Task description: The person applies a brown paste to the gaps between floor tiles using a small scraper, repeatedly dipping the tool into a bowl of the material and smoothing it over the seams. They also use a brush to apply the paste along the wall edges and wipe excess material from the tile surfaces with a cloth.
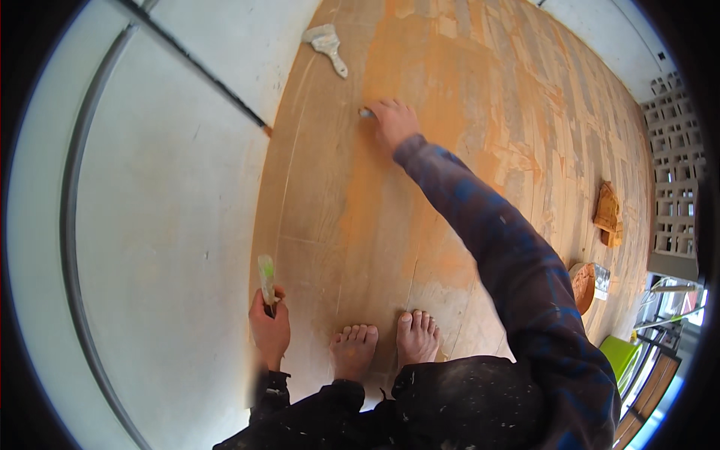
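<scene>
Fingers of my left hand (271, 330) are closed around a narrow pale tool (265, 279) with a green patch, held upright beside the white wall. Its exact kind I cannot make out. My right arm reaches far forward, and my right hand (395, 124) is low at the plank floor (375, 247), where orange-brown paste is smeared over the boards. A small bluish-white end (365, 112) pokes out past its curled fingers; the rest of that thing is hidden. Beyond that hand, a wide paintbrush (327, 49) with a whitish, paint-crusted head lies on the floor.
A white wall (165, 210) runs along the left side. At the right are a crumpled brown bag (607, 214), a tub of orange-brown paste (581, 289) with a flat whitish piece at its rim, a green object (621, 360) and a pierced block wall (675, 165).
</scene>
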